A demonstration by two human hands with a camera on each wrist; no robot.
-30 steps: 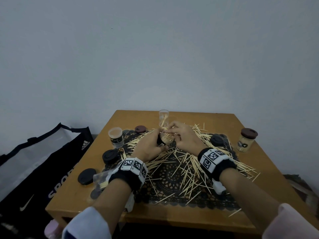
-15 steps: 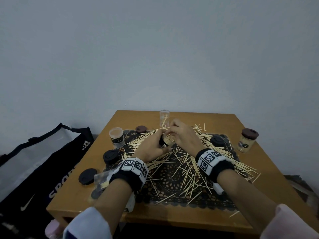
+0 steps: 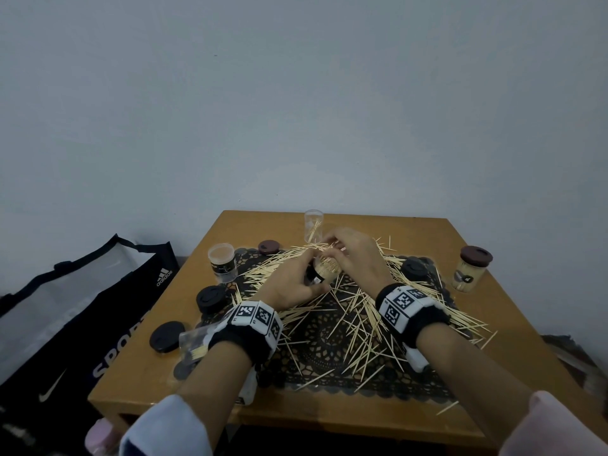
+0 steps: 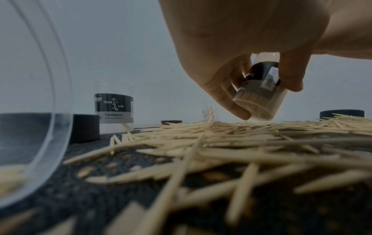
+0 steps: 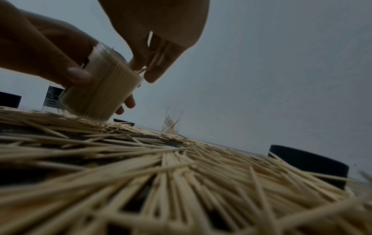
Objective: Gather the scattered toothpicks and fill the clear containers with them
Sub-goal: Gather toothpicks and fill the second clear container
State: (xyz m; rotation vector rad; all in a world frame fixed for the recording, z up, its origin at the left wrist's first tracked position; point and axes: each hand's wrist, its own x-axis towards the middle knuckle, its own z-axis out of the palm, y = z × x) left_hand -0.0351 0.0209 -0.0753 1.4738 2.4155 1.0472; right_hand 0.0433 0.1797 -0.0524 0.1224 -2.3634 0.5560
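Scattered toothpicks cover a dark lace mat on the wooden table. My left hand grips a clear labelled container, tilted just above the pile and packed with toothpicks. The container's base points down toward the pile. My right hand is at the container's mouth, where its fingertips pinch a few toothpicks. A tall clear container holding a few toothpicks stands behind the hands.
An open labelled container stands at the left, and a closed filled jar at the right. Black lids and a brown lid lie around. Another clear container lies by my left wrist. A black bag sits on the floor to the left.
Both hands stay over the middle of the pile with the container between them. The right fingers have shifted slightly at the container's mouth.
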